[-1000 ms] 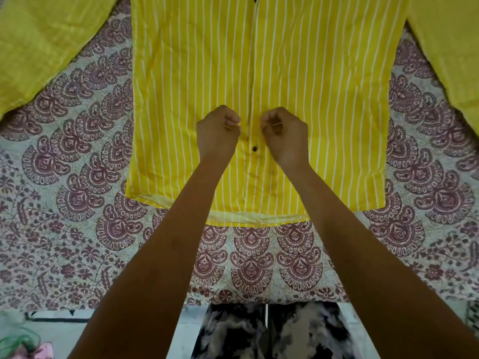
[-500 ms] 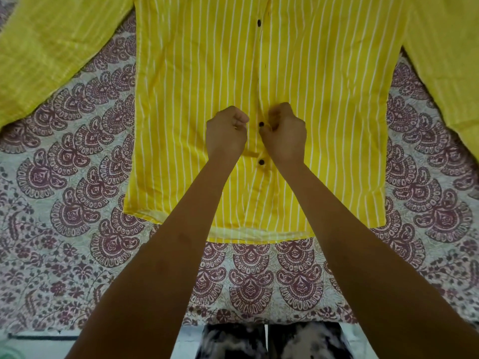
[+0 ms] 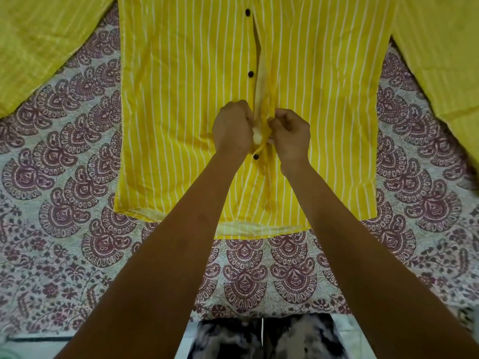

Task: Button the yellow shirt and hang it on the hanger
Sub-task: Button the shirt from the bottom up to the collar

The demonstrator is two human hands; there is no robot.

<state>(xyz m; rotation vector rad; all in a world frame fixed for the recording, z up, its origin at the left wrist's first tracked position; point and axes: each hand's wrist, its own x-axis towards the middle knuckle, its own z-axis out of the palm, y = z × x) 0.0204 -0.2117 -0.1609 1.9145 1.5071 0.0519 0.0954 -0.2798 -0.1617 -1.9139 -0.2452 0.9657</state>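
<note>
1. Lying front-up on the paisley-print bedsheet (image 3: 64,151), the yellow shirt (image 3: 181,99) is spread out with its hem nearest the person and its sleeves thrown out to either side.
2. The left hand (image 3: 232,128) and the right hand (image 3: 291,137) meet at the placket (image 3: 261,81), low on the shirt front. The fingers of both hands are curled in and pinch the two front edges, which rise in a ridge between them. The button being worked is hidden behind the fingers.
3. Just below the hands, the lowest button (image 3: 256,157) sits with the fronts lying closed around it, so it looks done up.
4. Above the hands, a middle button (image 3: 250,73) and an upper button (image 3: 247,12) show beside a gaping front edge, so these appear not yet fastened. Anything higher is out of frame.
5. Judged from this, the buttoning is at an early stage: one fastened, one in hand, at least two to go.
6. No hanger is in view, so the hanging step is wholly left to do.
</note>
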